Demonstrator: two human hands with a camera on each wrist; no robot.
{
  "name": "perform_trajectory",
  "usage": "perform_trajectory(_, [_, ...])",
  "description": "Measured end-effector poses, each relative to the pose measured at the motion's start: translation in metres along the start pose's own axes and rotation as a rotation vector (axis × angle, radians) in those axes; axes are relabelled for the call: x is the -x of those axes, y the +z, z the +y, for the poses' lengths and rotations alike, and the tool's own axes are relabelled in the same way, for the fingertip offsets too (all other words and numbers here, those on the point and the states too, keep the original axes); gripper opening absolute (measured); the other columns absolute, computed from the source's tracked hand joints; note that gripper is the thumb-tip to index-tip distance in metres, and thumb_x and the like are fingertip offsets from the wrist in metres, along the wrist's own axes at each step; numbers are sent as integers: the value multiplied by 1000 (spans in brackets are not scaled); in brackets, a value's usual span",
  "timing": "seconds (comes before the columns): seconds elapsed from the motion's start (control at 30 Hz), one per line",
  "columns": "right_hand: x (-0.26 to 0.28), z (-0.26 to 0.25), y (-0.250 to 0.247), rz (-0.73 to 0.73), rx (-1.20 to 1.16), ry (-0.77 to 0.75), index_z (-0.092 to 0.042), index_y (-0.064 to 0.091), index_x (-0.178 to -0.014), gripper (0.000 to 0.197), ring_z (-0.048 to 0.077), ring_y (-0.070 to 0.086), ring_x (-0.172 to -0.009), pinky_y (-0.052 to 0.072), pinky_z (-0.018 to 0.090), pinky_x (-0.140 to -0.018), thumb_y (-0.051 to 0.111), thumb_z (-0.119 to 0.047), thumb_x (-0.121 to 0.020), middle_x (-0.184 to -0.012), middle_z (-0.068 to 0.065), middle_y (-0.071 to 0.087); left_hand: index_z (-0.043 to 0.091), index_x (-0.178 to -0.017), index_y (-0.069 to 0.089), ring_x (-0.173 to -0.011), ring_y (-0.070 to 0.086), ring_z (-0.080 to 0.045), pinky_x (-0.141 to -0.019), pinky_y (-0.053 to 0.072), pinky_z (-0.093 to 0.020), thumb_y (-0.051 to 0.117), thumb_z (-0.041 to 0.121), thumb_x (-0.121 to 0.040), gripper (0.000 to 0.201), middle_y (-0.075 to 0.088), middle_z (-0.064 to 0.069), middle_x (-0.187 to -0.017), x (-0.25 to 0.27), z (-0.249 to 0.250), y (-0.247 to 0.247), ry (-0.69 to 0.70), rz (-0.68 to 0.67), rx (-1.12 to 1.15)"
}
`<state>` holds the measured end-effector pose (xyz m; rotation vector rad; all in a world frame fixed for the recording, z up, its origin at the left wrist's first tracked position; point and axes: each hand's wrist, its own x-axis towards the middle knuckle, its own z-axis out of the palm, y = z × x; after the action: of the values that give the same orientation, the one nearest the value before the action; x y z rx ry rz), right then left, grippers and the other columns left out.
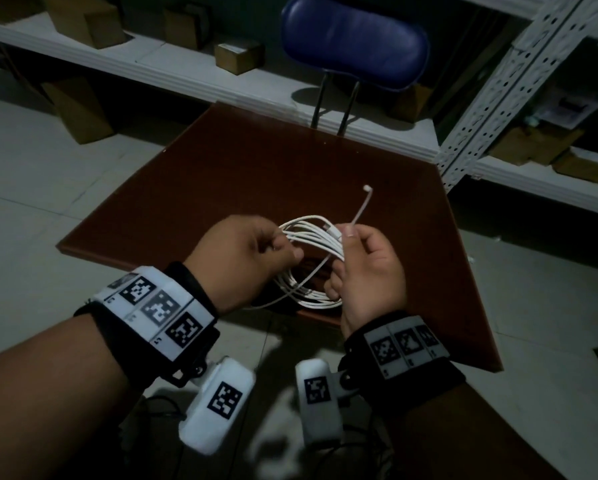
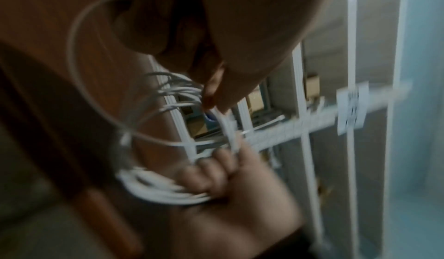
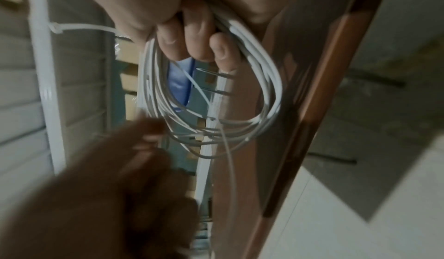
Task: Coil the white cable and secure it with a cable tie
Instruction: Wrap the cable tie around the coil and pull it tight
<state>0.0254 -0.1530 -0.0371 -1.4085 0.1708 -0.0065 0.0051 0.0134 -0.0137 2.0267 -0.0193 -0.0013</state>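
Note:
The white cable [image 1: 308, 233] is wound into a loose coil and held above the brown table [image 1: 256, 174] between both hands. My right hand [image 1: 342, 258] grips the coil's right side, its fingers [image 3: 192, 41] curled round the strands [image 3: 264, 84]. The same hand pinches a white cable tie [image 1: 359, 206] that sticks up past the thumb, head [image 3: 54, 27] at the free end. My left hand [image 1: 292, 252] pinches strands on the coil's left side [image 2: 182, 96]. One loose cable strand [image 2: 72, 35] loops out beside the left hand.
A blue chair [image 1: 354, 39] stands behind the table. White metal shelving [image 1: 498, 98] with cardboard boxes [image 1: 238, 55] runs along the back and right. A grey tiled floor [image 1: 30, 168] surrounds the table. Both wrists wear marker bands and cameras.

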Motion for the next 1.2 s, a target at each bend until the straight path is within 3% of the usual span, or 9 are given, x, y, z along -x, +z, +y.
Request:
perform_trajectory(0.17, [-2, -2, -2, 22, -55, 21, -14, 65, -99, 20, 11, 29, -40, 23, 25, -43, 51, -28, -103, -52, 1, 40, 30, -69, 67, -63, 61, -1, -63, 45, -23, 67, 37, -90, 22, 67, 7, -68, 0, -8, 11, 13, -257, -313])
perform_trajectory(0.37, [-13, -9, -13, 107, -148, 34, -14, 66, -92, 15, 11, 28, -39, 23, 24, -44, 58, -25, -99, -49, -3, 39, 22, -74, 68, -59, 55, -5, -58, 42, -23, 66, 37, -92, 23, 63, 5, -66, -1, -10, 7, -60, -389, -456])
perform_trajectory(0.6, [-19, -16, -21, 123, -118, -55, -25, 72, -78, 23, 11, 26, -38, 19, 24, -44, 60, -23, -97, -48, -3, 36, 29, -73, 64, -67, 59, -8, -64, 47, -28, 66, 44, -90, 22, 64, 6, -71, -1, -11, -2, -136, -463, -558])
perform_trajectory(0.7, [-20, -14, -23, 117, 64, -112, -21, 71, -78, 21, 11, 32, -40, 25, 24, -45, 63, -28, -96, -48, -4, 41, 27, -87, 69, -75, 66, -11, -68, 50, -30, 62, 48, -91, 22, 70, 4, -83, 0, -2, -1, -181, -284, -184])
perform_trajectory(0.8, [-14, -9, -22, 76, 232, -164, -23, 73, -82, 19, 11, 44, -47, 36, 29, -52, 65, -39, -90, -50, -11, 53, 15, -98, 76, -74, 71, -13, -61, 54, -24, 48, 25, -101, 30, 75, 1, -84, 2, 16, -4, -242, -120, 299])
perform_trajectory(0.9, [-6, -8, -16, 28, 336, -240, -19, 72, -82, 19, 13, 58, -55, 44, 36, -53, 66, -32, -94, -60, -6, 65, 18, -103, 75, -66, 67, -1, -56, 48, -14, 44, 17, -102, 32, 73, 11, -75, 7, 24, -5, -66, -33, 283])
perform_trajectory(0.97, [-2, -8, -13, 11, 404, -299, -18, 72, -81, 18, 19, 70, -67, 56, 42, -60, 67, -29, -94, -72, 2, 73, 21, -107, 73, -70, 69, -10, -61, 51, -21, 49, 18, -102, 25, 75, 4, -80, 10, 27, -4, -10, 19, 290])
perform_trajectory(1.07, [5, -8, -10, -17, 447, -309, -21, 71, -79, 18, 18, 71, -68, 59, 40, -60, 67, -31, -93, -75, 2, 73, 18, -122, 62, -57, 63, -24, -53, 51, -32, 58, 14, -97, 26, 72, -7, -73, 11, 30, 0, -21, 18, 432])
perform_trajectory(1.2, [12, -11, -8, -48, 436, -290, -23, 71, -78, 17, 13, 70, -66, 59, 38, -58, 67, -28, -94, -74, 0, 73, 6, -106, 44, -46, 58, -27, -44, 47, -30, 61, 4, -93, 21, 70, -21, -75, 12, 33, 0, -86, -59, 620])
